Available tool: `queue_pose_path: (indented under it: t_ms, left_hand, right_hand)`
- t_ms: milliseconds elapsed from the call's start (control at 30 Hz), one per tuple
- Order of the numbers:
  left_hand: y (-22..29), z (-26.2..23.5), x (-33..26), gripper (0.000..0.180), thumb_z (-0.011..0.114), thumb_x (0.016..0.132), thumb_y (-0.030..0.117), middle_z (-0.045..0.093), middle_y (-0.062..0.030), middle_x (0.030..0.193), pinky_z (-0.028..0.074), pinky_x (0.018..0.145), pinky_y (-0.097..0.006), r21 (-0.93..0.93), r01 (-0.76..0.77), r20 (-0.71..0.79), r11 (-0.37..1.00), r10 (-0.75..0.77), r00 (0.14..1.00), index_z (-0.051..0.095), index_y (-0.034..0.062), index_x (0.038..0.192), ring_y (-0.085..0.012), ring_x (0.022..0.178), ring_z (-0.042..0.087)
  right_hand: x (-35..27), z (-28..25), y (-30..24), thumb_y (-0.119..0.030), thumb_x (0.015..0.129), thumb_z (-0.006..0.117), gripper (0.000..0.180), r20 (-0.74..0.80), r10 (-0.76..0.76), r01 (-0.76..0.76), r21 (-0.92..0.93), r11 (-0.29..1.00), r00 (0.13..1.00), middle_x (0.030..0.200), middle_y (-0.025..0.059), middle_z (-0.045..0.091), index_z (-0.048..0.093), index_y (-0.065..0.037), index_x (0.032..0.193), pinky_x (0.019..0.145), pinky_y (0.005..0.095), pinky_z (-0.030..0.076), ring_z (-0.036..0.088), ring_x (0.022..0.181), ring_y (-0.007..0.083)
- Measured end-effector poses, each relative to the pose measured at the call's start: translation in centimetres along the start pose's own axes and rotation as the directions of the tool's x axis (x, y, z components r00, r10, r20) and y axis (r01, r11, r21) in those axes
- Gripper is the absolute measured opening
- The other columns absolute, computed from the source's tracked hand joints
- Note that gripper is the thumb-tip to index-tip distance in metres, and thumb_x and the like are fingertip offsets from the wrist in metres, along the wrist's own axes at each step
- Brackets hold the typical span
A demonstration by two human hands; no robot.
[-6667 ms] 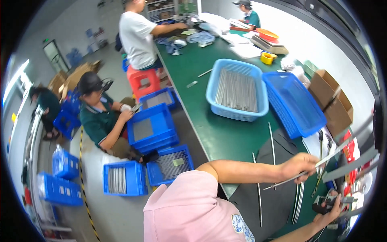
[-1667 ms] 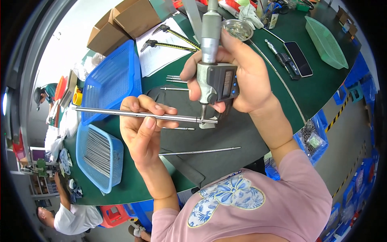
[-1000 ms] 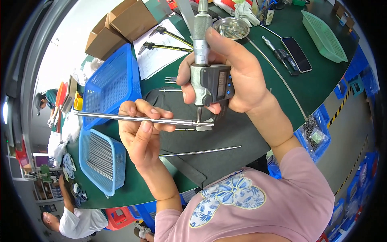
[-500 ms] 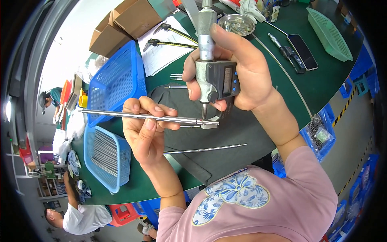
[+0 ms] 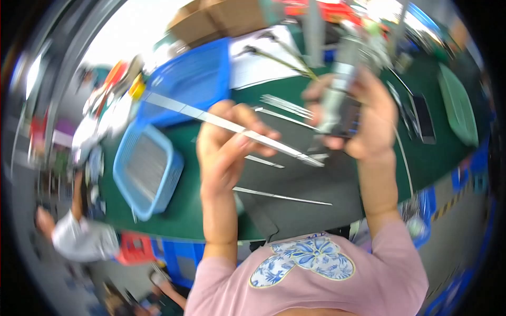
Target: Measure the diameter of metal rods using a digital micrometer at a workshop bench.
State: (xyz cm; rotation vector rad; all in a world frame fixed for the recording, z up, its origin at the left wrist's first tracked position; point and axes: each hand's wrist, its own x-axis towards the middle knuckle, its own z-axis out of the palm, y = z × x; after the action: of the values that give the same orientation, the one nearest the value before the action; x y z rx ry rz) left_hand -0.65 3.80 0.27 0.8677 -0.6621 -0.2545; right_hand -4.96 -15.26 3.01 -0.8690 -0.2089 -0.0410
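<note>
My left hand pinches a long, thin metal rod, which slants down to the right across the fingers. A digital micrometer is gripped in my right hand, its spindle upward and its frame low. The rod's right end lies just below the micrometer, close to its frame; motion blur hides whether they touch. Beneath both hands is a dark mat on the green table. One loose rod rests on the mat's near part, and several more rods lie toward its far edge.
Left of my hands stand a blue basket and a light-blue basket holding many rods. Calipers lie on papers behind, near cardboard boxes. A phone and a green basket are rightward. A person sits at left.
My view has shifted and blurred. The micrometer has tilted, and the rod now slopes down more steeply to the right. Its end, earlier in the micrometer's gap, now appears lower against the frame.
</note>
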Motion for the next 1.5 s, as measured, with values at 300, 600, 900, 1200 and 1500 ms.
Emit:
queue_pose_path:
  t_ms: [300,600,900,1200,1500]
  left_hand:
    - [7.0,-12.5,-3.3,0.044,0.05,0.074,0.01,0.049,-0.0049,0.063,0.037,0.038,-0.022,0.417,0.316,-0.649,0.852,0.035,0.76,0.034,-0.0066,0.112,-0.0098,0.042,0.044]
    - [6.7,-26.6,-3.1,0.038,0.043,0.069,0.02,0.053,-0.0256,0.099,0.039,0.083,-0.037,0.459,0.882,-0.829,-0.105,0.305,0.468,0.057,-0.008,0.091,-0.0342,0.097,0.051]
    - [7.0,-23.0,-4.2,0.036,0.052,0.067,0.02,0.058,-0.019,0.094,0.044,0.077,-0.039,0.373,0.839,-0.779,-0.395,0.358,0.515,0.053,-0.0001,0.096,-0.0306,0.09,0.056]
    - [-1.2,-11.2,0.2,0.019,0.053,0.061,0.003,0.054,-0.0103,0.077,0.045,0.06,-0.036,0.906,-0.263,0.321,-0.332,0.135,0.937,0.053,0.0039,0.08,-0.0272,0.072,0.054]
    - [-12.6,-8.7,3.7,0.014,0.054,0.061,0.005,0.054,-0.0113,0.076,0.046,0.065,-0.037,0.806,-0.474,0.323,-0.355,-0.406,0.855,0.055,0.0043,0.075,-0.0272,0.076,0.055]
  right_hand:
    - [-1.1,-0.8,-1.4,-0.038,0.087,0.026,0.047,-0.133,-0.17,0.144,-0.18,0.973,0.976,0.064,0.0102,0.051,0.049,0.002,0.093,0.031,0.0193,0.032,0.039,0.035,0.0129]
    - [-0.8,-0.1,-0.2,-0.041,0.086,0.03,0.048,-0.147,-0.119,0.097,-0.151,0.984,0.982,0.065,0.0112,0.05,0.05,0.002,0.087,0.028,0.02,0.031,0.039,0.036,0.0126]
    - [-1.4,-1.1,-0.4,-0.039,0.087,0.029,0.047,-0.174,-0.17,0.137,-0.188,0.973,0.97,0.068,0.0115,0.051,0.049,0.004,0.093,0.03,0.02,0.032,0.041,0.038,0.0128]
    - [-0.3,-3.4,-2.3,-0.044,0.083,0.028,0.061,-0.025,-0.283,0.282,-0.055,0.958,0.959,0.071,0.0195,0.056,0.048,0.012,0.094,0.036,0.0246,0.036,0.047,0.047,0.0183]
    - [-1.9,-3.2,-2.8,-0.033,0.085,0.031,0.043,0.088,-0.373,0.372,0.024,0.928,0.924,0.097,0.0138,0.049,0.038,-0.003,0.116,0.035,0.0262,0.039,0.048,0.077,0.0231]
